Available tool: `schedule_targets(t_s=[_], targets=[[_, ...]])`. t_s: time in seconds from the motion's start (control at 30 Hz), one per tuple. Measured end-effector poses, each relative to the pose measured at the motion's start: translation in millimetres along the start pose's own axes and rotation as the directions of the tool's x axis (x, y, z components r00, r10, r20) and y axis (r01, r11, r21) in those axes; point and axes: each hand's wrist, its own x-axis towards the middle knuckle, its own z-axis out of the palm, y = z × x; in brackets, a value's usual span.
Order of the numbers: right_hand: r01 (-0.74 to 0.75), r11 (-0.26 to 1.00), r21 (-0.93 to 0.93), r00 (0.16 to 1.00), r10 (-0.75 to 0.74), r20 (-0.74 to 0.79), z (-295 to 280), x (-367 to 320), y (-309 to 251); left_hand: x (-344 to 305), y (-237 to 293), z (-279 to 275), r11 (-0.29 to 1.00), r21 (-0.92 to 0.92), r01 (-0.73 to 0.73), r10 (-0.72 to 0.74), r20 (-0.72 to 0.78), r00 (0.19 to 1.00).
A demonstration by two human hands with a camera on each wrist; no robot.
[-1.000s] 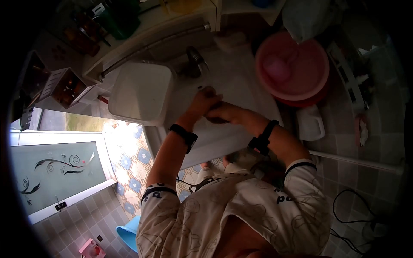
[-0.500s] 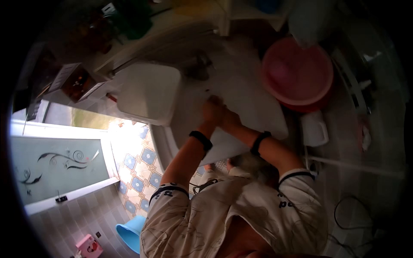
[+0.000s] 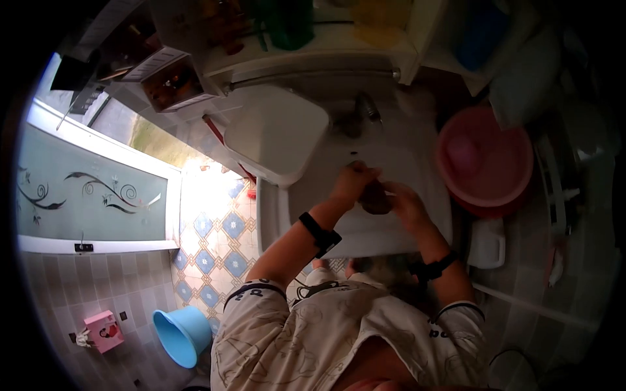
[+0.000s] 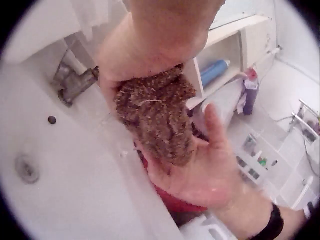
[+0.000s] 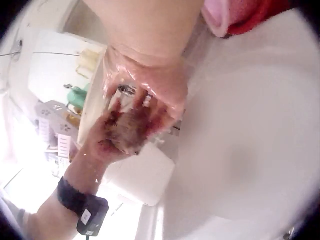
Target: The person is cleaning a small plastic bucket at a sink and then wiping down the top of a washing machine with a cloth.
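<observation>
A brown, nubbly wad [image 3: 375,201] [image 4: 157,115] that looks like wet cloth is between the two hands, over the white sink [image 3: 319,231]. My left hand [image 3: 352,184] grips its upper part, fingers curled round it in the left wrist view. Against the lower end lies the palm of my right hand [image 3: 407,206] [image 4: 205,175], its thumb sticking out straight. Water glistens on the right hand in the right wrist view. A metal faucet [image 3: 368,107] stands at the back of the sink, beyond the hands.
Left of the faucet sits a white rounded container [image 3: 277,133]. A pink basin [image 3: 518,179] is at the sink's right, with a white jug-like container [image 3: 486,244] below it. Shelves [image 3: 313,58] run along the back. A blue bucket [image 3: 182,335] stands at lower left.
The hands were clasped close together, mostly hiding the wad. Now the right hand has drawn away to the right and opened, and the wad shows between them. The head view has also shifted.
</observation>
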Motion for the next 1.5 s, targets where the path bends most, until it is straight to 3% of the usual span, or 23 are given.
schedule_targets(t_s=[0.03, 0.13, 0.2, 0.33, 0.4, 0.47, 0.53, 0.57, 0.6, 0.67, 0.7, 0.77, 0.8, 0.83, 0.87, 0.9, 0.93, 0.97, 1.1, 1.17, 1.43, 1.47, 1.5], targets=[[-0.006, 1.000, -0.005, 1.000, 0.006, 0.011, -4, 1, 4, 0, 0, -2, 1.000, -0.007, -0.002, 0.002, -0.012, 1.000], [-0.130, 0.961, 0.244, 0.991, 0.116, 0.071, -4, 6, 13, -7, 11, 1, 0.972, -0.139, -0.187, 0.216, 0.232, 0.949], [-0.426, 0.693, 0.582, 0.844, 0.073, 0.531, 16, -4, 7, -28, 41, 7, 0.993, 0.037, -0.109, 0.088, 0.374, 0.923], [-0.401, 0.817, 0.415, 0.767, 0.052, 0.639, 19, -4, 8, -32, 42, 5, 0.965, -0.015, -0.263, 0.236, 0.488, 0.840], [-0.487, 0.732, 0.477, 0.768, 0.097, 0.634, 31, -8, 6, -34, 43, 0, 0.968, 0.041, -0.248, 0.185, 0.552, 0.813], [-0.558, 0.773, 0.302, 0.798, 0.402, 0.448, 30, -6, 8, -34, 39, -3, 0.956, 0.105, -0.275, 0.178, 0.540, 0.823], [-0.527, 0.841, 0.124, 0.821, 0.465, 0.331, 37, 2, 4, -31, 34, -4, 0.935, 0.167, -0.312, 0.181, 0.530, 0.828], [-0.495, 0.866, -0.062, 0.844, 0.497, 0.202, 43, 6, 1, -31, 29, -4, 0.883, 0.277, -0.379, 0.224, 0.462, 0.858], [-0.495, 0.866, -0.069, 0.843, 0.498, 0.204, 46, 10, 2, -30, 24, -3, 0.816, 0.389, -0.427, 0.272, 0.393, 0.879], [-0.328, 0.852, -0.408, 0.921, 0.384, 0.060, 50, 18, 11, -24, 4, -4, 0.816, 0.395, -0.421, 0.322, 0.293, 0.900], [-0.333, 0.849, -0.411, 0.919, 0.390, 0.061, 52, 24, 22, -20, -8, -4, 0.818, 0.402, -0.412, 0.363, 0.195, 0.911], [-0.064, 0.469, -0.881, 0.997, 0.073, -0.034, 46, 44, 58, -9, -33, -6, 0.848, 0.371, -0.379, 0.384, 0.062, 0.921], [-0.063, 0.467, -0.882, 0.997, 0.073, -0.033, 29, 61, 101, -3, -45, -7, 0.873, 0.338, -0.352, 0.396, -0.069, 0.916], [0.018, 0.822, -0.570, 0.999, -0.039, -0.025, 6, 81, 157, 3, -57, -10, 0.872, 0.337, -0.356, 0.400, -0.069, 0.914], [0.131, 0.982, -0.132, 0.988, -0.141, -0.067, -6, 91, 185, 9, -70, -13, 0.861, 0.364, -0.356, 0.433, -0.156, 0.888], [0.132, 0.982, -0.136, 0.988, -0.141, -0.064, 9, 86, 166, 11, -78, -16, 0.851, 0.391, -0.351, 0.463, -0.242, 0.853], [0.097, 0.652, -0.752, 0.984, -0.175, -0.025, 25, 79, 149, 14, -86, -20, 0.851, 0.390, -0.351, 0.463, -0.244, 0.852], [0.027, 0.000, -1.000, 0.984, -0.176, 0.027, 42, 74, 136, 15, -92, -24, 0.881, 0.367, -0.298, 0.416, -0.299, 0.859], [-0.054, 0.115, -0.992, 0.987, -0.141, -0.071, 69, 71, 134, 0, -83, -34, 0.902, 0.421, -0.096, 0.294, -0.435, 0.851], [-0.202, 0.181, -0.963, 0.979, 0.003, -0.205, 81, 66, 124, 10, -100, -42, 0.935, 0.353, -0.042, 0.220, -0.483, 0.847], [-0.103, 0.068, -0.992, 0.995, 0.017, -0.102, 92, 65, 131, 23, -129, -64, 0.975, 0.220, 0.041, 0.094, -0.569, 0.817], [-0.035, 0.024, -0.999, 0.999, 0.028, -0.035, 98, 61, 121, 10, -112, -68, 0.939, 0.339, 0.053, 0.153, -0.551, 0.820], [-0.010, 0.143, -0.990, 0.996, 0.086, 0.002, 109, 56, 94, -3, -101, -72, 0.890, 0.452, 0.064, 0.208, -0.527, 0.824]])
